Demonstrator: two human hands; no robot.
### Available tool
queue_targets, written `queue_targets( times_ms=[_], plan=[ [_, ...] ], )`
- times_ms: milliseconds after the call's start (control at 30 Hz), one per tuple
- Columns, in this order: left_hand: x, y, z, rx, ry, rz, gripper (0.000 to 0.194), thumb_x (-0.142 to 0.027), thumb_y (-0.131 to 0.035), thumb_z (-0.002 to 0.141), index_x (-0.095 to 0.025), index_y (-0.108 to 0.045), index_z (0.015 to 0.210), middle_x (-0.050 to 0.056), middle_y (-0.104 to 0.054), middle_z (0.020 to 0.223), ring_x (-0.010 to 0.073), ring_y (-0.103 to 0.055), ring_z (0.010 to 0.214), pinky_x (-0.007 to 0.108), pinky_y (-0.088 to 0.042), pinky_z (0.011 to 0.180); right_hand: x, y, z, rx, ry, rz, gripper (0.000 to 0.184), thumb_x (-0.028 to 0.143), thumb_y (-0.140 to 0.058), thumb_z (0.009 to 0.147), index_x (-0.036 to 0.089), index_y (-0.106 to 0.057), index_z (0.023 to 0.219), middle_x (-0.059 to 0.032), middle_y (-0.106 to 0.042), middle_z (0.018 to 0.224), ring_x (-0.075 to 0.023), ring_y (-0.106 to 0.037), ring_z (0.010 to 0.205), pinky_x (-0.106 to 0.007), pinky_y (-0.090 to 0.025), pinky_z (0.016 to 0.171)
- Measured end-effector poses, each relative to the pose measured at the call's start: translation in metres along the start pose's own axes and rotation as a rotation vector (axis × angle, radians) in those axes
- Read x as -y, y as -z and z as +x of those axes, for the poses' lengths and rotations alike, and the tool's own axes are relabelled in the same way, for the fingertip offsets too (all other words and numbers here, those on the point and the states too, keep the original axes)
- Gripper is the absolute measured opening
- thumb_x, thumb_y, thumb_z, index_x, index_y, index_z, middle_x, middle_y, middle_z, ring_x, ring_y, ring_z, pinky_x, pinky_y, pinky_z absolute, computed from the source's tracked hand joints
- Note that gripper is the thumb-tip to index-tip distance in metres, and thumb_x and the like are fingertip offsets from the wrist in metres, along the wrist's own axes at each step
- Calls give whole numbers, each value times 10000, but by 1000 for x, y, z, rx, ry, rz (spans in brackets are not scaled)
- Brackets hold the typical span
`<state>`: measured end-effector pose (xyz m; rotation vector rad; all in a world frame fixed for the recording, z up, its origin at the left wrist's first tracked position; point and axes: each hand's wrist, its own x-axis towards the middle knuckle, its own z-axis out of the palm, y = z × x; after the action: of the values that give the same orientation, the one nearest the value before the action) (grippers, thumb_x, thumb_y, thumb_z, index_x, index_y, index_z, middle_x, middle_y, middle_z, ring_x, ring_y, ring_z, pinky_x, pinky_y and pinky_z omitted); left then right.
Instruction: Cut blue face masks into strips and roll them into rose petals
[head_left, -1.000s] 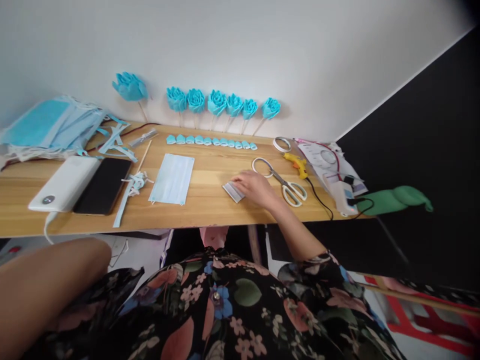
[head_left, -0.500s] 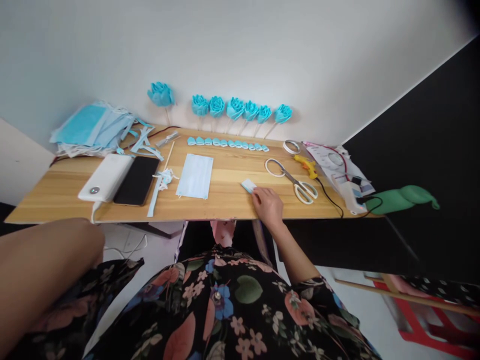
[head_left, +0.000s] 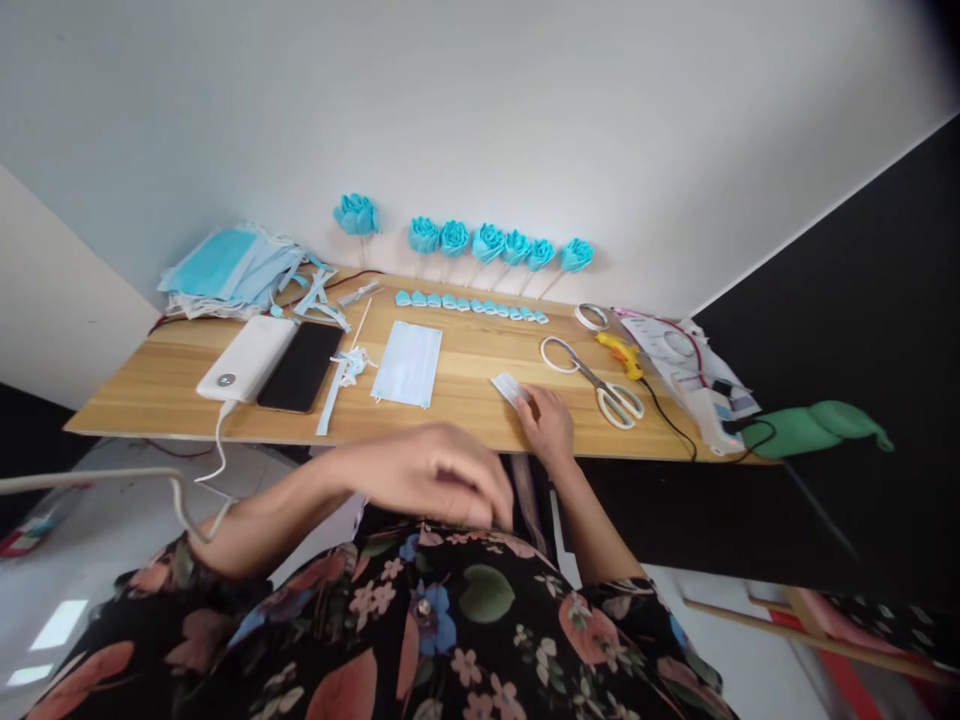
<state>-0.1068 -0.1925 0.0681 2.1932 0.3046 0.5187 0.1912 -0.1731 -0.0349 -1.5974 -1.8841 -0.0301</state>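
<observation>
My right hand (head_left: 549,428) rests near the front edge of the table, its thumb and fingers pinching a small strip of pale folded face mask (head_left: 508,388). In front of my body, above the table's front edge, my left hand (head_left: 431,475) hangs in the air, slightly blurred. Its fingers are loosely bent with gaps between them, and nothing shows in them. A flat light-blue face mask (head_left: 409,363) lies on the table beyond my left hand. Scissors (head_left: 596,380) with white handles lie to the right of my right hand.
Blue mask flowers on sticks (head_left: 489,243) lean on the wall behind a row of rolled blue pieces (head_left: 472,305). At left are stacked masks (head_left: 229,270), a power bank (head_left: 247,355) and a phone (head_left: 302,367). A yellow glue gun (head_left: 619,352) and tape roll (head_left: 591,317) lie right.
My left hand has swung in from the far left to the front of my body. My right hand still pinches the folded strip near the same spot. The camera view has shifted.
</observation>
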Motion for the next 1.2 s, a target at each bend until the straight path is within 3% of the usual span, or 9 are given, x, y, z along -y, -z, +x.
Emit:
queue_targets(
  times_ms=[133, 267, 400, 567, 733, 833, 1000, 1100, 1200],
  plan=[
    [48, 18, 22, -198, 252, 345, 333, -354, -520, 1002, -215, -745, 1204, 118, -725, 1310, 266, -659, 1238, 445, -496, 1100, 0, -1, 0, -69, -6, 10, 327, 352, -493, 1010, 177, -717, 1170, -139, -766, 1165, -286, -673, 1107, -440, -515, 1000],
    [93, 19, 11, -202, 552, 785, 412, -299, -564, 966, -119, -677, 1318, 219, -592, 1481, 372, -551, 1383, 549, -418, 1163, 1, 0, 0, -23, 7, 22, 288, 301, -497, 1009, 178, -746, 1086, -125, -780, 1132, -275, -677, 1068, -424, -513, 989],
    [109, 15, 2, -186, 538, 891, 408, -368, -501, 999, -141, -683, 1285, 198, -592, 1486, 354, -543, 1394, 536, -414, 1176, 8, 2, -1, 81, -15, 5, 259, 278, -521, 1006, 195, -766, 1032, -108, -785, 1099, -269, -671, 1043, -420, -504, 955],
    [115, 6, 24, -178, 500, 852, 492, -406, -404, 1019, -120, -646, 1337, 209, -579, 1494, 359, -521, 1407, 545, -401, 1189, 12, 12, 4, 190, 119, 60, 243, 274, -575, 988, 222, -757, 1140, -81, -760, 1211, -252, -645, 1137, -416, -476, 1014],
    [116, 7, 46, -242, 485, 819, 540, -413, -389, 1013, -117, -581, 1421, 226, -563, 1506, 389, -546, 1377, 593, -430, 1146, -43, 53, 14, 63, 26, -4, 286, 237, -536, 991, 189, -733, 1193, -107, -752, 1205, -264, -635, 1157, -426, -467, 1048],
    [100, 5, 80, -287, 408, 802, 529, -428, -406, 1019, -125, -599, 1407, 204, -574, 1506, 376, -546, 1381, 569, -424, 1157, -91, 78, 10, 19, -150, -136, 297, 199, -514, 978, 172, -732, 1179, -130, -749, 1206, -289, -639, 1124, -446, -468, 1038],
    [78, -12, 188, -203, 297, 734, 393, -330, -440, 1022, -183, -676, 1301, 135, -693, 1352, 318, -633, 1255, 463, -495, 1062, -127, 92, 2, 121, -309, -306, 394, 205, -582, 941, 133, -663, 1319, -178, -716, 1274, -332, -623, 1146, -465, -464, 1032],
    [94, -23, 245, -84, 321, 776, 316, -259, -498, 978, -139, -723, 1164, 167, -720, 1233, 325, -660, 1161, 415, -519, 951, -128, 92, 9, 207, -277, -328, 408, 204, -576, 951, 130, -635, 1347, -184, -721, 1246, -326, -633, 1132, -440, -480, 1009],
    [122, -30, 272, 37, 300, 858, 242, -208, -518, 940, -128, -743, 981, 185, -730, 1081, 323, -656, 1099, 400, -495, 907, -131, 96, 17, 209, -251, -330, 384, 207, -579, 946, 149, -639, 1321, -176, -728, 1196, -323, -643, 1119, -430, -494, 980]
  ],
)
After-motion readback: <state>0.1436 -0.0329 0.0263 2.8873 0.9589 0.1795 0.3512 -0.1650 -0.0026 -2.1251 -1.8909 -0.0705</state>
